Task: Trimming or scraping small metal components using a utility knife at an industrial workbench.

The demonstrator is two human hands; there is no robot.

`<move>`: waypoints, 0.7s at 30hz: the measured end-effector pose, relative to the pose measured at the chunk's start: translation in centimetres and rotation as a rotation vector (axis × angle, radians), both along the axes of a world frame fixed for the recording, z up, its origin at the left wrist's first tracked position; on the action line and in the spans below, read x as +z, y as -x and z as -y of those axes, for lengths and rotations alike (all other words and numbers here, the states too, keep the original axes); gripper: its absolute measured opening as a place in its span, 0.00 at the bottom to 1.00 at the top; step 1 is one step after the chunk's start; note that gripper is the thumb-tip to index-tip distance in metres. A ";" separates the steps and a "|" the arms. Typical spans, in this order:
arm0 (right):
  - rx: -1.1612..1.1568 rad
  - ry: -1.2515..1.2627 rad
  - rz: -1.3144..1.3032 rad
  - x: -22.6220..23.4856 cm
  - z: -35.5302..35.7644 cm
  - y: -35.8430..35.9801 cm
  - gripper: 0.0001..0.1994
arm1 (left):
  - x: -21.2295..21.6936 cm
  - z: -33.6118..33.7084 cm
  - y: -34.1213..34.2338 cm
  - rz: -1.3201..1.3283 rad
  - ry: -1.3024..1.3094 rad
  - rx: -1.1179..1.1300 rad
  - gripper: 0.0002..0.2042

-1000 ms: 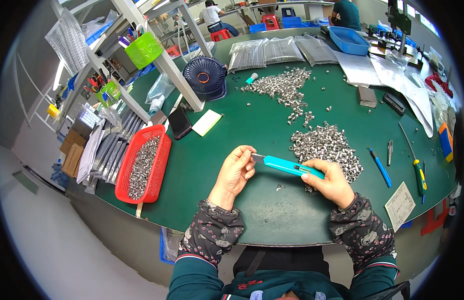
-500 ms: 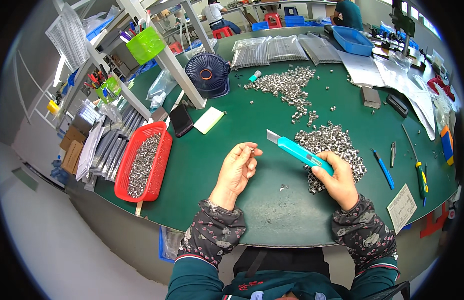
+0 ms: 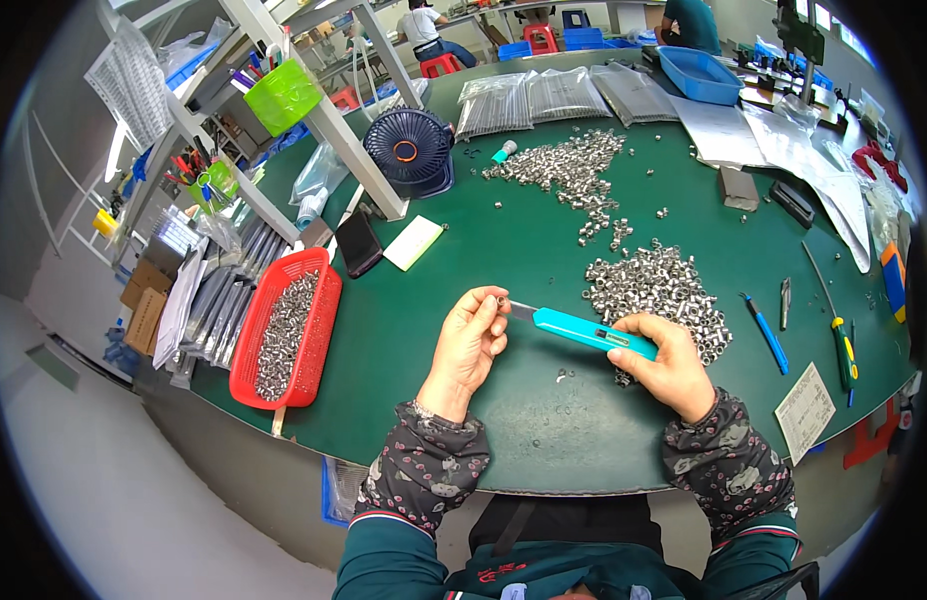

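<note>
My right hand (image 3: pixel 670 362) is closed round a teal utility knife (image 3: pixel 590 333), its blade out and pointing left. A small metal ring (image 3: pixel 501 301) is pinched between thumb and fingertips of my left hand (image 3: pixel 468 340). The blade tip meets the ring or lies right beside it; I cannot tell whether they touch. Behind and beneath my right hand spreads a heap of short metal rings (image 3: pixel 656 292). A second, looser heap of such metal rings (image 3: pixel 564 168) lies farther back. To the left, a red plastic basket (image 3: pixel 325 345) holds many small metal pieces.
Left of centre are a dark blue fan (image 3: pixel 409 150), a black phone (image 3: pixel 359 243) and a pale notepad (image 3: pixel 414 243). On the right lie a blue-handled tool (image 3: pixel 767 335), a screwdriver (image 3: pixel 844 355) and a paper slip (image 3: pixel 805 412). A blue tray (image 3: pixel 702 77) stands at the back.
My right hand has swung the knife leftward and lower, bringing its blade from above the table to the ring at my left fingertips. The left hand has barely moved.
</note>
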State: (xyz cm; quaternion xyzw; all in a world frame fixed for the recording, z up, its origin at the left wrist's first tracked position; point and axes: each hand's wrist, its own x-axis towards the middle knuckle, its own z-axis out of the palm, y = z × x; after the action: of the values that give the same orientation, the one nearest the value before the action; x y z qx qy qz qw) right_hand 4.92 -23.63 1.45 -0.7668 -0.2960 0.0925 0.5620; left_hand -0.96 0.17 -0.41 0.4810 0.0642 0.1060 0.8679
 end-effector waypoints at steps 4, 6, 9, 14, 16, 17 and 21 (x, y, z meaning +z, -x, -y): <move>0.022 0.010 0.078 -0.2 -0.1 0.0 0.14 | -0.1 0.0 0.1 -0.004 0.001 -0.024 0.07; 0.030 0.002 0.078 -0.2 -0.1 0.0 0.14 | 0.0 0.1 0.1 -0.019 -0.006 -0.025 0.08; 0.034 0.031 0.084 -0.2 -0.1 0.0 0.14 | -0.3 0.2 0.2 -0.034 -0.028 -0.048 0.08; -0.085 -0.253 0.050 -0.1 0.4 -0.4 0.13 | 0.3 0.3 0.1 -0.061 0.056 -0.015 0.09; -0.181 -0.374 -0.042 0.1 0.5 -0.7 0.14 | 0.6 0.1 -0.1 -0.072 0.108 -0.033 0.06; -0.230 -0.401 -0.035 -0.3 0.5 -1.1 0.13 | 0.5 0.1 -0.3 -0.079 0.111 -0.044 0.06; -0.292 -0.477 -0.139 -0.6 0.5 -1.8 0.13 | 0.8 1.3 -1.9 -0.165 -0.045 -0.133 0.05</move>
State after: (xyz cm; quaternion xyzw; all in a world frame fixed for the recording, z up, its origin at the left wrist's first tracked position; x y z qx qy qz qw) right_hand 6.75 -24.16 0.80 -0.6391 -0.1566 -0.0093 0.7530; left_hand 0.94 -1.09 0.34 0.5108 0.1010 0.0094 0.8537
